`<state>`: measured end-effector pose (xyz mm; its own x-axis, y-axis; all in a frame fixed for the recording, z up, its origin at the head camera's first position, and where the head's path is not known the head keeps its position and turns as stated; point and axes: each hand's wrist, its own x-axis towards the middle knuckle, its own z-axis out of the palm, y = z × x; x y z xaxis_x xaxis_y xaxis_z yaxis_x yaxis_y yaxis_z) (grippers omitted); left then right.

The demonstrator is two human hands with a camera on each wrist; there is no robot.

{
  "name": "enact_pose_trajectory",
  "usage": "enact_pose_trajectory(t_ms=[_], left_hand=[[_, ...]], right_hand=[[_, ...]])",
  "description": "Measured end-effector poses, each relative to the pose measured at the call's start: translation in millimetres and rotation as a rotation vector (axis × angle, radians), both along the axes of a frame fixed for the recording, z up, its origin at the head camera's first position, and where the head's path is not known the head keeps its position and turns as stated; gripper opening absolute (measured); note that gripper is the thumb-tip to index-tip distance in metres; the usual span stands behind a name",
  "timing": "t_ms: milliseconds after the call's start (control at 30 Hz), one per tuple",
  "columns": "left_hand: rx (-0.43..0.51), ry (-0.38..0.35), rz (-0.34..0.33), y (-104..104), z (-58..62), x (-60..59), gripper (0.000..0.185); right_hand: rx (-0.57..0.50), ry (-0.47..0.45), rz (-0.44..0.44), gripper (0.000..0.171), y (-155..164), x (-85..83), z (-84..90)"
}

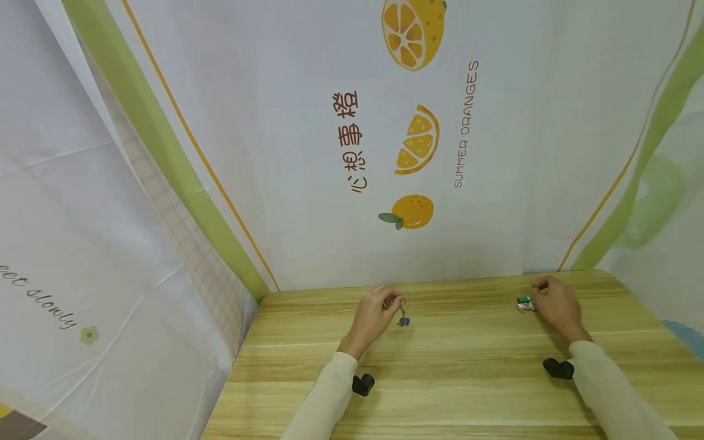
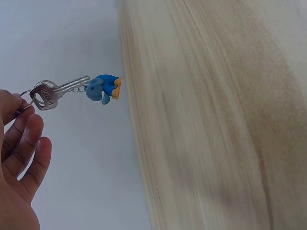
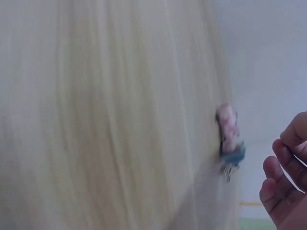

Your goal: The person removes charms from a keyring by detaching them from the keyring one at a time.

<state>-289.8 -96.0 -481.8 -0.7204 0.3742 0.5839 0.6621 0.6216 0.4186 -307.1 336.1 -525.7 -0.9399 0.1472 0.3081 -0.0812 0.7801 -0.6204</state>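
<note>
Fingers (image 2: 29, 129) of your left hand (image 1: 374, 318) pinched a dangling key (image 2: 57, 92), apparently for placing, gentle lowering needed; your right hand (image 1: 558, 308) curled loosely, empty.

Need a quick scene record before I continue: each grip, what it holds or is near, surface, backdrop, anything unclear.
Left grip: holds a key with a blue elephant charm
Right grip: fingers loosely curled beside a pink-and-green trinket; nothing visibly held
Surface: wood-grain table
Backdrop: white cloth, orange prints
Unclear: trinket's exact shape, blurred
</note>
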Motion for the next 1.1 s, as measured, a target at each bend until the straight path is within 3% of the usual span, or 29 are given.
enact_pose_trajectory(t_ms=[433,800,1100], left_hand=[[-0.006,0.016,-0.013,2.0,0.8,-0.6,0.016],[0.007,-0.005,-0.015,5.4,2.0,-0.9,0.016],[0.006,-0.002,-0.03,9.4,4.7,-0.2,0.016]], right_hand=[[-0.007,0.086,0.112,0.021,-55.7,-2.8,12.6],[-0.047,0.086,0.237,0.017,-108.0,-2.3,28.8],[-0.068,0.134,0.381,0.01,-147.1,-0.1,40.2]])
